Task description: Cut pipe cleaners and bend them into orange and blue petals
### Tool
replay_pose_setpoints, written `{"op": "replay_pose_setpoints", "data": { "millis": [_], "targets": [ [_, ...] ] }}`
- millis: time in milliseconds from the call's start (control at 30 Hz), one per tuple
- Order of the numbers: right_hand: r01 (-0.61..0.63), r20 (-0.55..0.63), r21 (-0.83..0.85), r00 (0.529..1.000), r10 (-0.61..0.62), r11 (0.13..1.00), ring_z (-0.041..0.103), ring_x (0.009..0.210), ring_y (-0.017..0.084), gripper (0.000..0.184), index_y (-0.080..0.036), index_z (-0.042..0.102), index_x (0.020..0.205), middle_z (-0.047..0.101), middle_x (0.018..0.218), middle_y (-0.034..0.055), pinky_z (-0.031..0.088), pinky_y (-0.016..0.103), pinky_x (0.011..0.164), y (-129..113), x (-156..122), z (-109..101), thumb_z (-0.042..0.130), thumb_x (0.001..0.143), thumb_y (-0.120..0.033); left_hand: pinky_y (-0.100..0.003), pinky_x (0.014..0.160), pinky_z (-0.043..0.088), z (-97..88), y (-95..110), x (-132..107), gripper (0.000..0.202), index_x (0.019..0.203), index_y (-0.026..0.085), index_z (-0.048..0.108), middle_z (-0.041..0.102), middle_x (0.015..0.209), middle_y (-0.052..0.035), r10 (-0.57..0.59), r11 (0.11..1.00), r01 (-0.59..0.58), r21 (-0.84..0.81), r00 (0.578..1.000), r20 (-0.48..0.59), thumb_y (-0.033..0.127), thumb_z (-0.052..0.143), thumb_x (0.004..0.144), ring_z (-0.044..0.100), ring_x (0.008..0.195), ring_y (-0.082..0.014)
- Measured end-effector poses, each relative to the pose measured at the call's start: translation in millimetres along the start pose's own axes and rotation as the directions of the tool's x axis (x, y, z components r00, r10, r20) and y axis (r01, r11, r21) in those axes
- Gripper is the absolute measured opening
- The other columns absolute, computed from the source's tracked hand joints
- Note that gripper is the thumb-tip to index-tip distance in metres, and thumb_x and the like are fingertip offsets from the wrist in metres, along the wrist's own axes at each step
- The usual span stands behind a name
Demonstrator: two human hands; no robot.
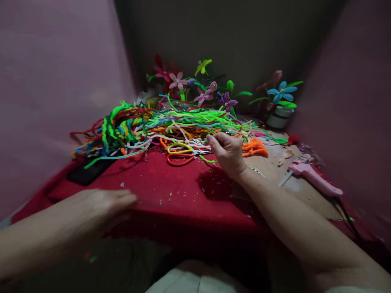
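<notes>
My right hand [228,151] is closed in a pinch at the front of the pile of coloured pipe cleaners [195,118]. What its fingertips hold, if anything, is too small to make out. Just left of it lies a pair of scissors [181,154] with yellow and orange handles, the blade tips hidden behind the hand. A bundle of orange pipe cleaners [255,147] rests to its right. Motion blurs my left hand [111,201], over the near left edge of the red cloth [159,183]; its fingers cannot be read clearly.
A dark phone [90,170] lies partly under the pile at left. At right, a pink glue gun [316,178] sits on a cardboard sheet [296,201]. Behind stand pipe-cleaner flowers [203,96] and a white pot [279,117] with a blue flower [281,92]. Small scraps dot the cloth.
</notes>
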State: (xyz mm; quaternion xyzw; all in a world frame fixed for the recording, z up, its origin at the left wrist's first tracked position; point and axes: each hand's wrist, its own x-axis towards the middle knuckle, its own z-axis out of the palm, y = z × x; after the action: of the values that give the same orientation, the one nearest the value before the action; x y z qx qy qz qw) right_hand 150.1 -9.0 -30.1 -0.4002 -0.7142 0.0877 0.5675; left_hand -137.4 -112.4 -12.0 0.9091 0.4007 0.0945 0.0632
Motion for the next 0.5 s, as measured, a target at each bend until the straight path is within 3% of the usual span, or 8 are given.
{"op": "replay_pose_setpoints", "data": {
  "millis": [33,133,300,400,500],
  "targets": [
    [-0.005,-0.001,-0.001,1.000,0.005,1.000,0.035,0.046,0.008,0.029,-0.017,0.051,0.057,0.041,0.048,-0.0045,0.030,0.023,0.050,0,-1,0,0.051,0.083,-0.029,-0.017,0.055,0.034,-7.2,6,11,0.026,0.071,0.018,0.057,0.060,0.066,0.0055,-0.008,1.000,0.005,0.030,0.995,0.101,0.009,0.038,0.086,0.049,0.055,-0.0051],
    [-0.017,0.020,-0.049,1.000,0.018,0.999,0.032,0.044,0.008,0.031,-0.017,0.051,0.055,0.035,0.046,-0.0053,0.028,0.024,0.049,0,-4,0,0.053,0.082,-0.030,-0.020,0.055,0.034,-16.8,32,47,0.018,0.073,0.016,0.052,0.058,0.072,0.0012,0.025,0.989,-0.039,0.144,0.995,0.099,0.013,0.041,0.088,0.050,0.059,-0.0084],
    [-0.017,0.034,-0.066,0.999,0.019,0.998,0.035,0.044,0.008,0.028,-0.017,0.056,0.057,0.042,0.046,-0.0035,0.030,0.024,0.048,2,-7,1,0.055,0.081,-0.031,-0.026,0.053,0.036,-6.1,62,80,0.009,0.079,0.017,0.053,0.059,0.072,-0.0001,0.283,0.936,-0.308,0.169,0.946,0.158,0.011,0.048,0.084,0.053,0.063,-0.0126],
    [-0.026,0.037,-0.047,0.999,0.028,0.999,0.038,0.044,0.009,0.027,-0.017,0.057,0.059,0.046,0.047,-0.0028,0.032,0.023,0.048,1,-7,1,0.054,0.082,-0.032,-0.028,0.048,0.034,-5.6,68,92,0.011,0.081,0.017,0.054,0.059,0.075,-0.0003,0.344,0.911,-0.361,0.199,0.932,0.112,0.008,0.048,0.082,0.051,0.060,-0.0126],
    [-0.068,0.036,-0.030,0.997,0.069,0.997,0.040,0.046,0.009,0.027,-0.017,0.057,0.060,0.048,0.049,-0.0023,0.033,0.023,0.047,0,-6,2,0.054,0.081,-0.032,-0.027,0.044,0.032,-3.9,62,116,0.012,0.086,0.018,0.056,0.060,0.086,-0.0015,0.375,0.903,-0.375,0.207,0.926,0.044,0.010,0.048,0.081,0.050,0.056,-0.0113]
  ]
}}
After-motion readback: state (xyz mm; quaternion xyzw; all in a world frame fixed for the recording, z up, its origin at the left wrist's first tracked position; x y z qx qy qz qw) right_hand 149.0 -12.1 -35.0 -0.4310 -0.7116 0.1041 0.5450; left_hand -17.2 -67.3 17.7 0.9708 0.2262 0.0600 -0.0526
